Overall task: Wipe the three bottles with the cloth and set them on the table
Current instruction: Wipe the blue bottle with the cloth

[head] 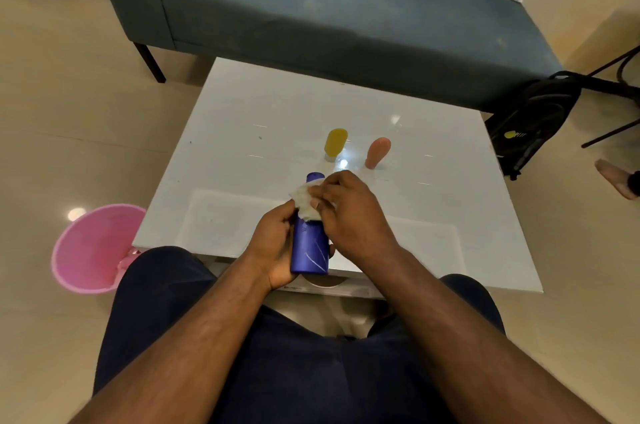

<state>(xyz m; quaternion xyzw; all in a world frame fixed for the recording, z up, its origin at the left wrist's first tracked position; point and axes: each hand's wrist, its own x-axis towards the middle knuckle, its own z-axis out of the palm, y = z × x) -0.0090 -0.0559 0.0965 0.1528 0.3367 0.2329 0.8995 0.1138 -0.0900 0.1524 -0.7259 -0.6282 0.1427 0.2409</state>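
Under your hands: glossy white table (pixel 263 133); smooth blue plastic bottle (pixel 309 247) in your left hand (pixel 273 243); soft crumpled white cloth (pixel 304 202).

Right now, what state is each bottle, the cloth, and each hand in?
Blue bottle: held over the table's near edge, being wiped.
Yellow bottle: standing on the table.
Peach bottle: standing on the table.
Cloth: pressed against the blue bottle.
Left hand: grips the blue bottle.
Right hand: holds the cloth.
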